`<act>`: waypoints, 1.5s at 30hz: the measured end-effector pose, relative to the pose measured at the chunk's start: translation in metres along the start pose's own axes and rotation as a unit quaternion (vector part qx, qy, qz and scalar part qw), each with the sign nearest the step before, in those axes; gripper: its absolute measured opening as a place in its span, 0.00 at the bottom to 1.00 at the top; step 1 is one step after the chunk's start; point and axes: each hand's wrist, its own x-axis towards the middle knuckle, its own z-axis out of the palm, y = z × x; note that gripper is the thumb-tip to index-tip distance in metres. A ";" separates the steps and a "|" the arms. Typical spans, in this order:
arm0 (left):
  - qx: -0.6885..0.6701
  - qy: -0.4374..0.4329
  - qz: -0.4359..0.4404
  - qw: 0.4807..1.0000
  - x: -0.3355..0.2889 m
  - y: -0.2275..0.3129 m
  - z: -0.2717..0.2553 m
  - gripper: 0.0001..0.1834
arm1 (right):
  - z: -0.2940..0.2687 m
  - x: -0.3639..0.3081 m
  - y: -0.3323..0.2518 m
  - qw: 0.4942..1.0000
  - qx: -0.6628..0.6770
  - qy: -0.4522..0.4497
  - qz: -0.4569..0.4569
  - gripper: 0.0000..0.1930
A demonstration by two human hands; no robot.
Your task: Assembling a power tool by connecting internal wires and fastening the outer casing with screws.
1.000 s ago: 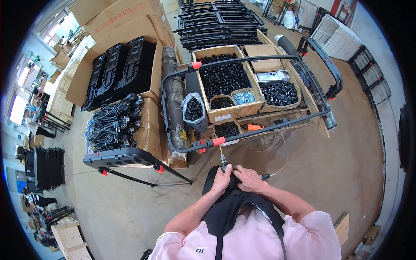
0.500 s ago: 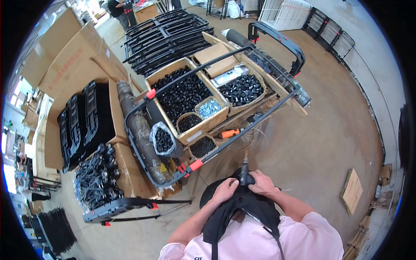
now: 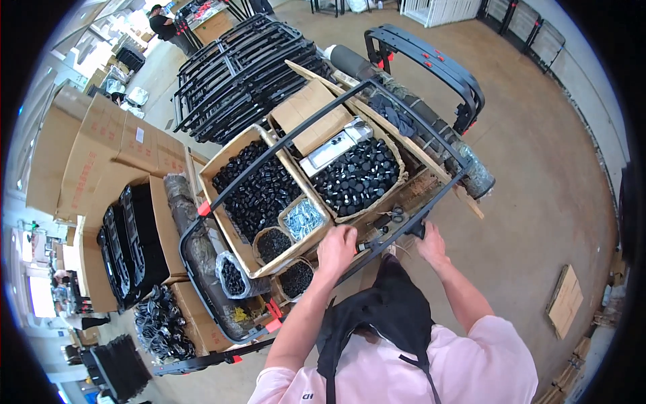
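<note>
My left hand (image 3: 336, 249) is closed at the near edge of the parts bench, around an orange-and-black hand tool (image 3: 364, 247) of which only the end shows. To its right, my right hand (image 3: 431, 244) grips a black tool (image 3: 418, 229) beside the near tube of a black frame (image 3: 397, 237) with red clips. That frame lies over the bench. Just left of my left hand stand a tub of small black parts (image 3: 296, 279) and a box of silvery screws (image 3: 303, 219). Scissors (image 3: 397, 214) lie between the hands, a little farther off.
A wooden crate (image 3: 252, 266) and a carton (image 3: 346, 218) hold many black caps. Wrapped rolls (image 3: 479, 176) flank the bench. Black racks (image 3: 235, 74) are stacked beyond. Large cartons (image 3: 101, 161) stand left. A board (image 3: 565, 301) lies on the floor at right. Another person (image 3: 165, 27) stands far off.
Both hands have moved forward from my lap to the bench edge and spread apart. The black tool both hands were on has left my lap. My left hand now covers the orange tool.
</note>
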 end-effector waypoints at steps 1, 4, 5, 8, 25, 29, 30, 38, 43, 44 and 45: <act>0.066 -0.016 -0.045 0.997 0.028 0.001 0.011 0.22 | 0.004 0.021 0.009 1.000 0.005 -0.011 0.007 0.37; 0.224 -0.092 -0.134 0.961 0.098 -0.016 0.036 0.28 | 0.011 0.095 0.008 0.998 -0.048 -0.041 0.011 0.39; 0.279 -0.103 -0.150 0.943 0.109 -0.020 0.044 0.29 | 0.010 0.111 0.006 0.997 -0.039 -0.061 0.021 0.39; 0.343 -0.130 -0.164 0.916 0.128 -0.019 0.064 0.31 | 0.015 0.150 0.022 0.997 -0.047 -0.062 0.026 0.38; -0.439 -0.058 -0.200 0.874 0.179 0.011 -0.021 0.21 | -0.120 0.090 -0.105 0.902 0.118 -0.241 -0.338 0.07; -0.565 -0.111 -0.187 0.796 0.212 0.019 -0.021 0.22 | -0.017 0.139 -0.158 0.877 -0.023 -0.167 -0.449 0.10; -0.587 -0.125 -0.190 0.777 0.220 0.030 -0.020 0.19 | 0.002 0.148 -0.169 0.861 -0.083 -0.195 -0.462 0.10; -0.434 -0.088 -0.146 0.885 0.304 0.063 0.003 0.21 | 0.031 0.176 -0.171 0.842 -0.066 -0.248 -0.475 0.09; -0.222 -0.002 0.023 0.975 0.408 0.070 0.022 0.21 | -0.019 0.169 -0.159 0.846 0.344 -0.389 -0.120 0.14; -0.228 0.029 0.030 0.973 0.430 0.068 0.027 0.21 | -0.030 0.167 -0.156 0.846 0.352 -0.386 -0.106 0.14; -0.185 0.048 0.046 0.981 0.450 0.076 0.036 0.20 | -0.042 0.163 -0.146 0.849 0.361 -0.377 -0.082 0.14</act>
